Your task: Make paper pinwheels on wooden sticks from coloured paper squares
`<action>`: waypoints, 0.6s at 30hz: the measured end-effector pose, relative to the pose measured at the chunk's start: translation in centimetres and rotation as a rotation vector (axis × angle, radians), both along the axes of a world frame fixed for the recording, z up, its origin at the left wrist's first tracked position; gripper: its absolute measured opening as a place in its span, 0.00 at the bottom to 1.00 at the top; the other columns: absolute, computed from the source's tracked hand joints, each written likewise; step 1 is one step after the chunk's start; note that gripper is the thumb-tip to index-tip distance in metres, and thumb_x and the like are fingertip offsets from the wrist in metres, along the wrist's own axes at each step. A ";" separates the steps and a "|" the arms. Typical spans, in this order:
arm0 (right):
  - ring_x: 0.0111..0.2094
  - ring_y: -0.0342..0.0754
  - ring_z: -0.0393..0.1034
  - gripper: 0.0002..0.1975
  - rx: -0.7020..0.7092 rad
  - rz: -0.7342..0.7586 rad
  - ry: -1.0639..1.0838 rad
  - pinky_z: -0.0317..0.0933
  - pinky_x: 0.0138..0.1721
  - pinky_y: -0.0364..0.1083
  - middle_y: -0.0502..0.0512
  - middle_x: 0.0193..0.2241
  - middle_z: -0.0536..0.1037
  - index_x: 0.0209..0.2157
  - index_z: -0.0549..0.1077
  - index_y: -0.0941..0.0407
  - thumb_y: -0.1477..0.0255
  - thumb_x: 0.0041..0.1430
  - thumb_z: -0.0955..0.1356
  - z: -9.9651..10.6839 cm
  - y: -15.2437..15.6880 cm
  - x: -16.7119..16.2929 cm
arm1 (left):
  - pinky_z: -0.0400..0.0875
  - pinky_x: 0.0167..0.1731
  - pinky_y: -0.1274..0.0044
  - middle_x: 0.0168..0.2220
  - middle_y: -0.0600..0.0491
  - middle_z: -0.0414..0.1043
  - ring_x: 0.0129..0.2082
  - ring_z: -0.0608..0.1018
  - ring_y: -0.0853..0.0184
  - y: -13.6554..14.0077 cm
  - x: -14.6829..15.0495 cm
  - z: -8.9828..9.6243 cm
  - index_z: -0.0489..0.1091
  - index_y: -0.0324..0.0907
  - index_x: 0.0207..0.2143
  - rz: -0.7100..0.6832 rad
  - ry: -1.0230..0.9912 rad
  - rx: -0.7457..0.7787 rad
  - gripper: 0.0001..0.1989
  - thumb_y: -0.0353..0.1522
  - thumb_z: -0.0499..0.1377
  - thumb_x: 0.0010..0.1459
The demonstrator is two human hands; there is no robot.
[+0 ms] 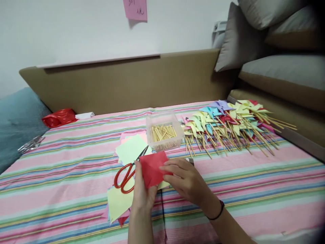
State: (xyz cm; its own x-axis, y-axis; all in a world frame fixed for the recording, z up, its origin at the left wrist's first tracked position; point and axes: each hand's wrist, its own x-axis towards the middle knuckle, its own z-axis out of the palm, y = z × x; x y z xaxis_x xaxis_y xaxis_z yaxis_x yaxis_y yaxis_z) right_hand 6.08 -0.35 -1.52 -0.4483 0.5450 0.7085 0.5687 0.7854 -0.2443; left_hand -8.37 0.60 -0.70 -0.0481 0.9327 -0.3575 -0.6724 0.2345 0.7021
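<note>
A red paper square (152, 166) is held up between both hands. My left hand (142, 188) grips its left and lower edge, thumb along the side. The fingers of my right hand (184, 178) close on its right edge; a dark band circles that wrist. Just left of the paper lie scissors (124, 179) with red-orange handles, blades pointing away, over the paper sheets. Pale green sheets (132, 149) lie beyond the scissors, and yellow-green sheets (119, 202) with pink and red ones beneath lie nearer, partly behind my left hand.
A clear plastic box (165, 144) holds many short wooden sticks (164, 132). Many finished paper pinwheels (225, 118) on sticks lie at the right. A red plastic bag (59, 117) and a white roll (85, 115) sit far left. Cushions (281, 74) are stacked at the right. A striped cloth (71, 176) covers the surface.
</note>
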 end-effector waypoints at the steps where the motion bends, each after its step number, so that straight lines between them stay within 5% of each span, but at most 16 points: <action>1: 0.47 0.50 0.70 0.09 -0.011 0.010 -0.017 0.64 0.47 0.52 0.53 0.43 0.79 0.34 0.74 0.53 0.78 0.61 0.64 0.2 -0.1 0.1 | 0.75 0.36 0.75 0.40 0.45 0.78 0.37 0.80 0.62 0.0 0.1 0.1 0.72 0.38 0.41 0.017 0.031 -0.005 0.21 0.42 0.64 0.50; 4: 0.50 0.51 0.68 0.06 -0.039 0.011 0.010 0.62 0.51 0.54 0.55 0.46 0.78 0.39 0.73 0.53 0.70 0.61 0.66 0.9 0.2 1.9 | 0.76 0.36 0.75 0.39 0.48 0.78 0.35 0.81 0.62 0.2 0.5 0.0 0.71 0.38 0.43 0.043 0.161 -0.020 0.21 0.27 0.67 0.44; 6: 0.50 0.52 0.68 0.11 -0.001 -0.117 0.100 0.59 0.54 0.56 0.58 0.46 0.78 0.44 0.72 0.54 0.67 0.60 0.66 1.3 1.2 5.0 | 0.77 0.34 0.75 0.37 0.49 0.79 0.33 0.81 0.64 0.5 0.5 -0.1 0.72 0.38 0.41 0.089 0.194 -0.069 0.18 0.23 0.66 0.45; 9: 0.49 0.53 0.69 0.13 0.003 -0.588 0.248 0.60 0.52 0.54 0.63 0.46 0.76 0.46 0.72 0.57 0.69 0.61 0.64 1.8 3.5 12.2 | 0.77 0.30 0.79 0.35 0.50 0.79 0.30 0.80 0.67 0.9 0.2 0.0 0.73 0.38 0.38 0.145 0.174 -0.135 0.12 0.22 0.63 0.48; 13: 0.43 0.60 0.70 0.20 -0.283 -1.172 0.165 0.61 0.45 0.55 0.69 0.42 0.77 0.46 0.73 0.64 0.65 0.56 0.65 1.5 6.6 21.9 | 0.76 0.27 0.81 0.32 0.53 0.79 0.28 0.80 0.70 1.5 0.0 0.3 0.74 0.38 0.37 0.185 0.141 -0.166 0.10 0.22 0.60 0.51; 18: 0.32 0.53 0.74 0.19 -0.401 -1.163 0.159 0.63 0.35 0.47 0.63 0.32 0.80 0.41 0.75 0.62 0.61 0.55 0.66 1.0 9.2 25.2 | 0.76 0.25 0.81 0.31 0.53 0.79 0.26 0.80 0.70 1.9 0.2 0.2 0.74 0.38 0.37 0.164 0.130 -0.178 0.10 0.23 0.61 0.51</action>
State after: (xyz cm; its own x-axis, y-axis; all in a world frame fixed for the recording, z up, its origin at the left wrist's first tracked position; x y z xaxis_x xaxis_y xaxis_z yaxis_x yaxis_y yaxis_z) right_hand 31.23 8.85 -0.56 0.5221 0.7520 0.4024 0.8196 -0.3118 -0.4807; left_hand -8.17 2.54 -0.54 -0.2500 0.8314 -0.4963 -0.6182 0.2574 0.7427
